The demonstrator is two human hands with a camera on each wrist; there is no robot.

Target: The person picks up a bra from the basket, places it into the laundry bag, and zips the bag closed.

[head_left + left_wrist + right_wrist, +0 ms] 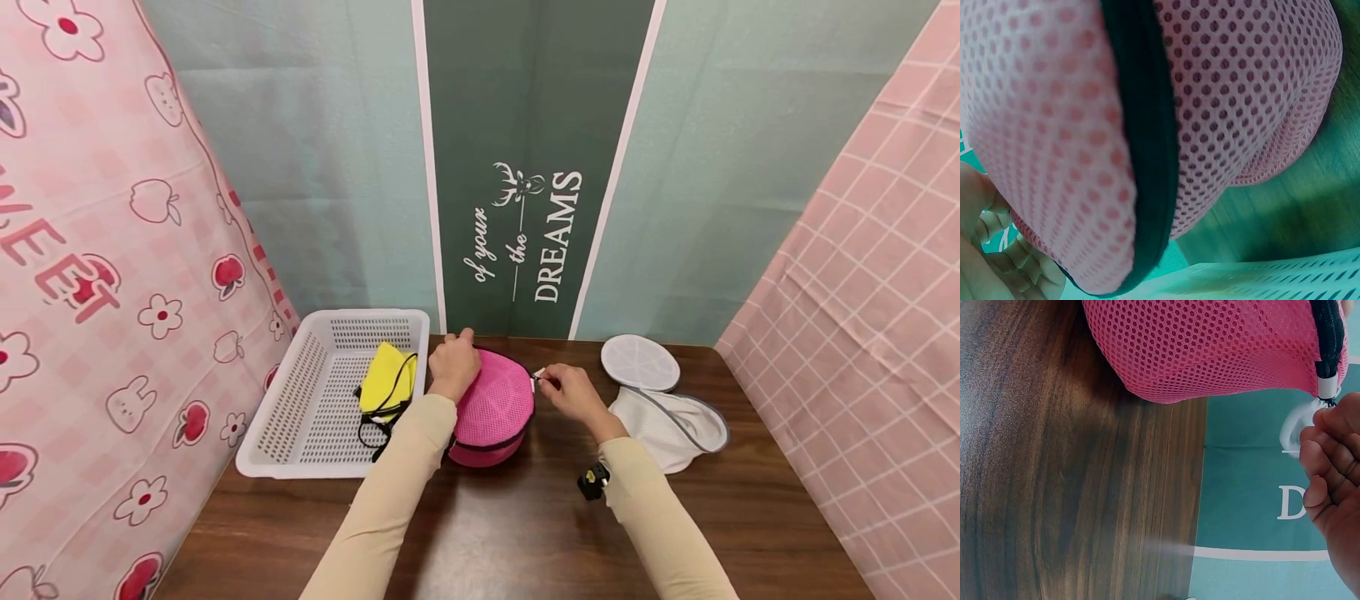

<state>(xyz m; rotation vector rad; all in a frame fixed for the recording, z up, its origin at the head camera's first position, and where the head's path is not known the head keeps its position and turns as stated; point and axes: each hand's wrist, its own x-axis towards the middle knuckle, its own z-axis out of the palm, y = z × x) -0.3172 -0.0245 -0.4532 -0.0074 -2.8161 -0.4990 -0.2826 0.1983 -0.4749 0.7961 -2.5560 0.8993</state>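
A round pink mesh laundry bag (pixel 495 400) with a black zipper band stands on the table in the middle of the head view. My left hand (pixel 455 364) grips its far left edge; the left wrist view shows curled fingers (pixel 1019 265) at the mesh rim. On the bag's right side, my right hand (pixel 572 390) pinches the zipper pull (pixel 1329 397) where the black zipper (pixel 1329 337) ends. The mesh lid looks closed over the top in the head view, and what is inside cannot be made out.
Left of the bag, a white plastic basket (pixel 296 400) holds a yellow cloth item (pixel 388 375) with black straps. At the right lie a white mesh bag (pixel 660 429) with a grey rim and a flat round white mesh piece (pixel 640 362). Curtains surround the wooden table (pixel 510 542).
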